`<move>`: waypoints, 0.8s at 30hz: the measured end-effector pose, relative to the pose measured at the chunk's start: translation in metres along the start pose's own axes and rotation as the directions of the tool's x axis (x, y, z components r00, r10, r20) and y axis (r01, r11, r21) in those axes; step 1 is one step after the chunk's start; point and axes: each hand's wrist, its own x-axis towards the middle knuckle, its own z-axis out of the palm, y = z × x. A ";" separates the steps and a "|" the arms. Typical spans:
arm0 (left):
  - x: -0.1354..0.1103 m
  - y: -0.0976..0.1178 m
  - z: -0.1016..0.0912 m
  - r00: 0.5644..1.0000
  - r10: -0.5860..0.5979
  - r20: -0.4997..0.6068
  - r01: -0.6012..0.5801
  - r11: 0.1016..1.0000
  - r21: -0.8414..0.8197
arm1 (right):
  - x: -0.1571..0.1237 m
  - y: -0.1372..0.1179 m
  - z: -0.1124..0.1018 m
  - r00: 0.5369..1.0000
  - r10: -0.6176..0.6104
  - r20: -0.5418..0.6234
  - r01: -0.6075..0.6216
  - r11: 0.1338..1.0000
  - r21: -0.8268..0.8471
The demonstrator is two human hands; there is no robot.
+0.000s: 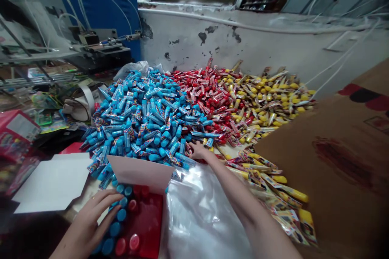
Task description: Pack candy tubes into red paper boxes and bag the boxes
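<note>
Two hands in view, both the person's own. Left hand [86,222] open, fingers laid across the blue caps in a shallow box [152,220], not visibly closed on any. Right hand [199,150] reaches to the near edge of the blue heap, fingers curled among the tubes; cannot tell whether it grips one.

Box: one, red inside, white lid [139,174] standing up. Upright tubes inside: about seven blue-capped tubes [121,215] and five red-capped tubes [132,205] visible (the left hand hides others).

Three heaps of wrapped tubes on the tabletop [226,150], side by side: blue heap [139,117], red heap [206,101], yellow heap [267,105]. Too many to count, easily hundreds each. Loose yellow tubes [273,194], a dozen or more, lie nearer, right of the right forearm.

One clear plastic bag [200,214] lies just right of the box, under the right forearm. Two white card sheets [51,184] lie left of the box. One large cardboard sheet [319,162] stands at far right.
</note>
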 end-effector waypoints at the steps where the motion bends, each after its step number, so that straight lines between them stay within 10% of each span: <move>1: -0.002 -0.002 0.001 1.000 -0.013 0.006 0.013 1.000 0.001 | 0.002 0.003 0.010 1.000 0.015 0.005 -0.015 0.999 -0.037; 9: -0.001 -0.001 0.005 1.000 -0.009 -0.023 0.009 1.000 -0.003 | 0.010 0.028 0.028 0.986 0.080 -0.149 -0.099 0.987 -0.127; 16: -0.011 -0.011 -0.007 0.998 -0.040 -0.039 0.040 0.999 0.002 | 0.014 0.035 0.017 0.942 0.115 -0.316 -0.040 0.971 0.235; 24: 0.003 -0.001 -0.011 0.997 -0.049 -0.065 0.041 0.992 -0.121 | -0.019 0.042 -0.050 0.809 0.357 -0.467 0.194 0.589 0.785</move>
